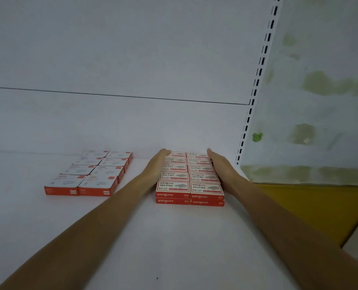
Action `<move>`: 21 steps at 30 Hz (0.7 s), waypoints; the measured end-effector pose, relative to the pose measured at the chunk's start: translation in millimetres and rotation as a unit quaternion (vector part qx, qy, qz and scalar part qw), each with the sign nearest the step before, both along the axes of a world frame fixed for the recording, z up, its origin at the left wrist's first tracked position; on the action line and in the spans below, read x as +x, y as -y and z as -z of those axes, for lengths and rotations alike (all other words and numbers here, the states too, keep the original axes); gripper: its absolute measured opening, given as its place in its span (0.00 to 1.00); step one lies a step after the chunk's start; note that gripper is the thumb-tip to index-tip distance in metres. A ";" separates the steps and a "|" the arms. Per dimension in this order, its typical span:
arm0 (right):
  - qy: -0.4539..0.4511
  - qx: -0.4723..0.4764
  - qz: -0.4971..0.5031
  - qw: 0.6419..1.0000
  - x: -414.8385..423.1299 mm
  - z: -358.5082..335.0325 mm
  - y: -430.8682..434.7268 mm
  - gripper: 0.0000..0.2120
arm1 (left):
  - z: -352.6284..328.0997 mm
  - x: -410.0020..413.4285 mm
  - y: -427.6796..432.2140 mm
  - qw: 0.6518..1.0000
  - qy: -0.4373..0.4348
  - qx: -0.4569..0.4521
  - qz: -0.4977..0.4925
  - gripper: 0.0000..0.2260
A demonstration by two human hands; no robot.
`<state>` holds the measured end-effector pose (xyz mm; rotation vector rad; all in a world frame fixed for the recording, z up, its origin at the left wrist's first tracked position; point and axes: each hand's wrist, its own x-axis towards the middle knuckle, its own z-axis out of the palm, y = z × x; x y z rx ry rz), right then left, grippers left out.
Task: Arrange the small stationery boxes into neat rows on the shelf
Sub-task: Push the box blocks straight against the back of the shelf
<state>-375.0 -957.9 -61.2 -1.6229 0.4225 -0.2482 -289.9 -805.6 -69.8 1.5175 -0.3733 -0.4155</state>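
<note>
Red-white staple boxes (189,178) in two stacked rows.

On the white shelf (174,243), a block of red staple boxes (189,178) sits right of centre in two columns running near to far, two layers high at the near end. The left hand (157,164) lies flat against its left side and the right hand (220,164) against its right side, fingers straight. Well apart to the left lies a two-column group of white-topped boxes (90,174). A slotted upright (257,76) rises at far right.
</note>
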 end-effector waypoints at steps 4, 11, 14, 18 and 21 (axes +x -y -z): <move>-0.020 -0.065 -0.018 0.998 -1.6 0.3 -2.2 0.24 | 4.8 7.5 -4.9 1.000 0.024 -0.011 0.002 0.18; -0.035 -0.084 -0.046 0.995 -4.5 -2.7 -4.2 0.26 | 6.3 6.9 -1.7 1.000 0.002 0.010 0.014 0.11; -0.038 -0.081 -0.052 0.995 -4.8 -2.9 -3.9 0.26 | 3.4 2.5 -2.1 0.999 0.003 0.026 0.026 0.11; -0.035 -0.103 -0.061 0.992 -5.8 -5.1 -5.5 0.27 | -2.9 -8.0 -1.0 0.998 0.028 0.048 0.039 0.11; -0.036 -0.153 -0.053 0.986 -6.1 -6.4 -10.7 0.29 | -6.4 -17.4 -2.4 0.995 0.057 0.078 0.029 0.11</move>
